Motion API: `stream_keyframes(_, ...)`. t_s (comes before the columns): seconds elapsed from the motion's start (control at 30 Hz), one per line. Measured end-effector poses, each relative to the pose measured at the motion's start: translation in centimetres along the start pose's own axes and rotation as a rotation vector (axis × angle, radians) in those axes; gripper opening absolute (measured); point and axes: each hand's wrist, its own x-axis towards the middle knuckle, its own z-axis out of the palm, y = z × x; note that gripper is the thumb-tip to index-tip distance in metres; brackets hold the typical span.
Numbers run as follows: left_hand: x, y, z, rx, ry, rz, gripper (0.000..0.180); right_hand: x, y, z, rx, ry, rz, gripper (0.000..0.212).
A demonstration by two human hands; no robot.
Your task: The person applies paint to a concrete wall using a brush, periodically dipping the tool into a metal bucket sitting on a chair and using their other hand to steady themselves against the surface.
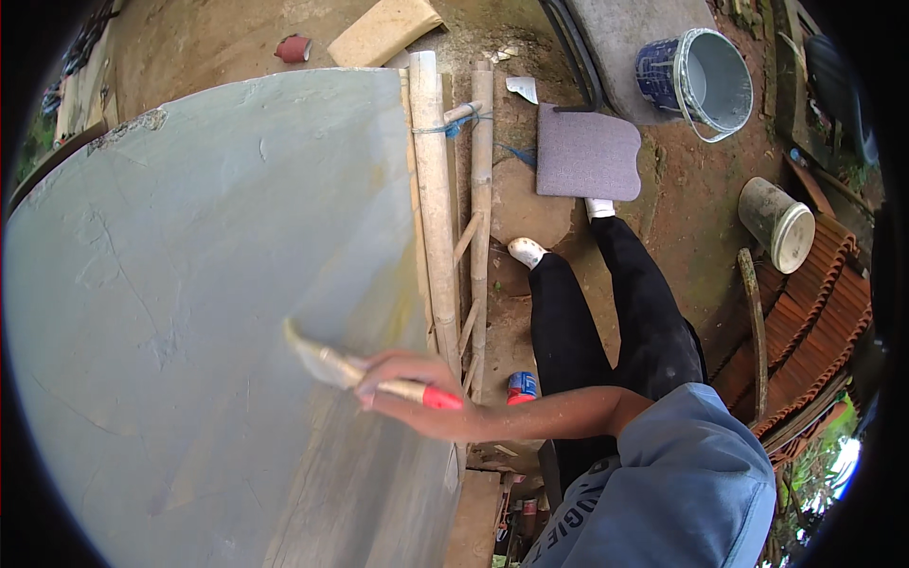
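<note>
My right hand (402,388) is closed around a paintbrush (407,389) with a pale wooden handle and a red end. The arm reaches leftward across a large grey plastered surface (208,237). Bristles point up and left, close over that surface; blur hides whether they touch it. Darker streaks run across the plaster below the hand, and a yellowish stain shows above it. Beside the forearm stands a small blue and red tin (521,386), partly covered by the arm. My left hand is out of the picture.
Bamboo poles (436,189) tied with blue cord line the surface's right edge. Beyond my feet is a chair with a grey-purple seat (587,151). A dark blue bucket (715,80), a dirty white pail (776,222) and stacked roof tiles (805,312) stand rightward. A red can (294,49) lies far off.
</note>
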Motion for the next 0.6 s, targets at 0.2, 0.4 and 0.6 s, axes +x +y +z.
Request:
stream_keyframes(0.2, 0.5, -1.2, -0.3, -0.008, 0.002, -0.044, 0.035, -1.9, -3.0, 3.1, 0.222, -0.423, -0.077, 0.012)
stream_keyframes(0.4, 1.1, -1.9, -1.7, -0.020, -0.032, 0.012, 0.037, 3.3, 7.3, -8.4, 0.224, 0.135, 0.286, 0.016)
stream_keyframes(0.6, 1.6, 4.8, -2.0, -0.256, -0.014, -0.180, 0.040, 7.5, 14.4, -22.8, -0.036, 0.566, 0.171, 0.018)
